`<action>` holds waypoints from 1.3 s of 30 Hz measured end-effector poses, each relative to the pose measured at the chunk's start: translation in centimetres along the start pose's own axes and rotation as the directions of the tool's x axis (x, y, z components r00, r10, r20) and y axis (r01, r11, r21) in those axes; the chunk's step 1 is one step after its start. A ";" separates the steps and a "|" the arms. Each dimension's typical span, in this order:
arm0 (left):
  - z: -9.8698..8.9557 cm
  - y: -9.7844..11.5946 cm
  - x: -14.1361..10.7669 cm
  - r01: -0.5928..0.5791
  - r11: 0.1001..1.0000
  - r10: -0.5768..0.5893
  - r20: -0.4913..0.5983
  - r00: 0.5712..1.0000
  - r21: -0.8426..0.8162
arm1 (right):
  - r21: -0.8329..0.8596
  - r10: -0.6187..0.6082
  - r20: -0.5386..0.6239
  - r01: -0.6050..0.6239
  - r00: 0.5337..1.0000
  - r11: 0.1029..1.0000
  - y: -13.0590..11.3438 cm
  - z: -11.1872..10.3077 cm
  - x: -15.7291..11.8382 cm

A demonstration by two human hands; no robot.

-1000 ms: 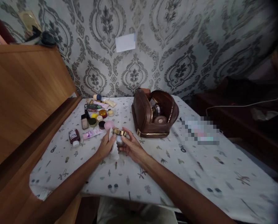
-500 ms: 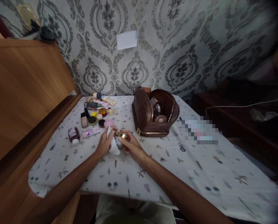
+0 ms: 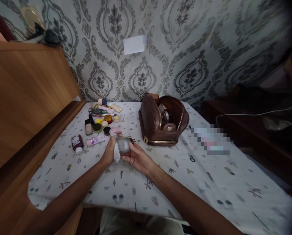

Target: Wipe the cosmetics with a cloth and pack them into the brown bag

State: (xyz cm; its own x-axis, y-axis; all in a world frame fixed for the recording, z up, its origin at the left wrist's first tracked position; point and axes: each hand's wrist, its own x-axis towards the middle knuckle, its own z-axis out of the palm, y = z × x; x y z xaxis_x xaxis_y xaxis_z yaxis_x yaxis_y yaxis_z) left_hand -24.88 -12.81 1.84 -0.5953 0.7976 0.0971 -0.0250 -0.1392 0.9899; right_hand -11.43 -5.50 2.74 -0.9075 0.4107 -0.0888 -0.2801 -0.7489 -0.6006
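Above the front-middle of the table, my right hand [image 3: 141, 160] is closed around a clear, greyish bottle with a gold cap [image 3: 123, 145], its body turned toward me. The cap is mostly hidden behind the right fingers. My left hand [image 3: 108, 150] is closed on a white tissue [image 3: 116, 152], which is pressed against the left side of the bottle. Just beyond the left hand lie a pink rounded item [image 3: 115, 130] and a pink-and-white tube [image 3: 97, 139]. To the right stands an unzipped brown cosmetic bag [image 3: 158, 132] with a few items inside.
Several jars, tubes and small bottles cluster at the back left, among them a gold-lidded jar [image 3: 108, 118]. A dark red bottle with a white cap [image 3: 77, 143] lies at the left. A blurred flat object [image 3: 210, 138] rests at the right. A wooden panel [image 3: 30, 81] borders the left side.
The bottle has been turned, so its clear body faces me and the gold cap has swung away to the right. The tissue has shifted with it. Both hands stay closed.
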 end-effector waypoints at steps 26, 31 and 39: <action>-0.3 1.9 -0.9 -0.089 0.954 0.126 -0.114 0.985 0.286 | -0.485 -0.197 -0.025 0.161 0.980 0.860 0.8 0.2 -0.1; -0.2 1.2 -0.2 0.138 0.990 -0.136 -0.148 0.980 0.004 | -0.554 -0.270 0.023 0.237 0.963 0.798 1.5 -0.1 -0.1; 1.0 0.5 -1.3 0.334 0.938 -0.336 -0.005 0.942 -0.090 | -0.989 -0.508 0.132 0.150 0.851 -0.005 0.1 0.5 -1.4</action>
State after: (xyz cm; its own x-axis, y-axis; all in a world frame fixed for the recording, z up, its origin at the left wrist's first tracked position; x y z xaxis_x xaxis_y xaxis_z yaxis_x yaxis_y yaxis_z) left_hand -23.34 -13.29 2.30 -0.5562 0.7953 -0.2412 -0.2941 0.0830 0.9522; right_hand -10.39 -6.42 3.16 -0.6717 0.6614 0.3339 0.1750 0.5795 -0.7959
